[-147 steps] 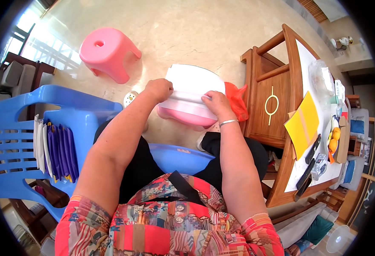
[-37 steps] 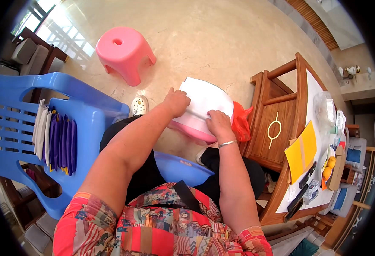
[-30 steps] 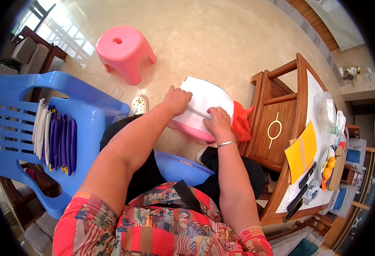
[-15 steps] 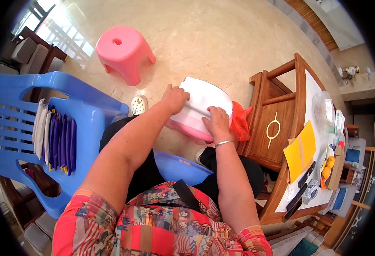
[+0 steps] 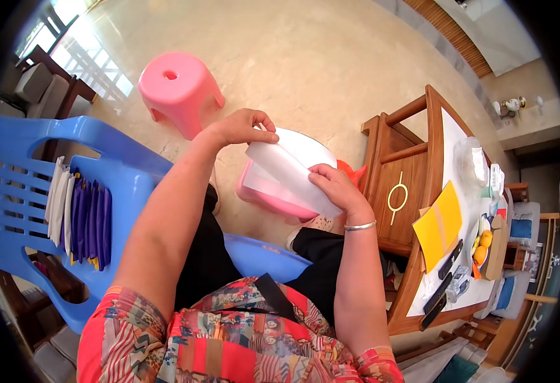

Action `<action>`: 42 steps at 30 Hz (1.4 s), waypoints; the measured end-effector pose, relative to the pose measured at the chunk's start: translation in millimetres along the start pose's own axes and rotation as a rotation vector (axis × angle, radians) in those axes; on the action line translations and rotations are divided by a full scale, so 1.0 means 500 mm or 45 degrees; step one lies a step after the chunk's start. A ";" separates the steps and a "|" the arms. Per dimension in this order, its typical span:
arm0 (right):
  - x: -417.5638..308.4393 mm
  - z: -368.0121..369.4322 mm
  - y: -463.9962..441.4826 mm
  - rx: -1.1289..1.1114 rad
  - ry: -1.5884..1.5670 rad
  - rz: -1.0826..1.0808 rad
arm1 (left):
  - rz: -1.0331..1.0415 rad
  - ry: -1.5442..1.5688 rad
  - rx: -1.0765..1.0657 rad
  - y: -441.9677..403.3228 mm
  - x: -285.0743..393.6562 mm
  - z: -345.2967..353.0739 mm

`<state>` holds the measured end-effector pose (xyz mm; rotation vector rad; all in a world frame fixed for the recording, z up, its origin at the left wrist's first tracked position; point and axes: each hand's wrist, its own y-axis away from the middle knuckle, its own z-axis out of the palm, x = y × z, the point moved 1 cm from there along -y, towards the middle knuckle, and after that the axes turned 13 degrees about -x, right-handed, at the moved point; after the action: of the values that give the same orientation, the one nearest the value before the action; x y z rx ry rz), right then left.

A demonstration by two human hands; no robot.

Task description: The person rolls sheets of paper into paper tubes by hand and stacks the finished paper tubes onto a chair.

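My left hand [image 5: 249,126] pinches the upper-left end of a folded white sheet [image 5: 293,173], thumb against fingers. The lower-right part of the sheet is gripped by my right hand [image 5: 340,186], which has a silver bangle at its wrist. The sheet is lifted and tilted over a pink plastic piece [image 5: 251,190], possibly a stool, whose top is mostly hidden. Another white flat surface [image 5: 312,147] lies behind the sheet on that pink piece. Beside my right hand, red plastic [image 5: 351,171] shows partly.
A pink stool [image 5: 176,83] stands on the floor ahead. To the left, a blue plastic chair [image 5: 124,172] carries folded purple pieces [image 5: 92,220] and white pieces [image 5: 55,201]. On the right, a wooden table [image 5: 398,306] bears a yellow envelope [image 5: 438,230], dark remotes and oranges [image 5: 482,247].
Both hands have lifted the white sheet's near part off the pink piece, folding it. My left hand has risen and moved slightly left; my right hand has shifted right and slightly down.
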<state>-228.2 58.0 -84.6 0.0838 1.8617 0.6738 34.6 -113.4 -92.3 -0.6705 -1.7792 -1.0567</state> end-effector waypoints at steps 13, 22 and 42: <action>-0.013 0.018 0.038 0.146 -0.069 -0.189 | 0.191 0.334 0.018 -0.009 0.042 0.026; -0.023 0.018 0.019 0.163 0.078 -0.154 | 0.152 0.350 -0.057 -0.022 0.046 0.044; -0.025 0.070 -0.002 0.098 -0.313 -0.129 | 0.337 0.546 -0.023 -0.051 0.039 0.117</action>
<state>-192.2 66.6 -82.9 0.1161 1.6434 0.4980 -19.6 -74.5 -95.5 -0.6164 -1.2752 -0.9518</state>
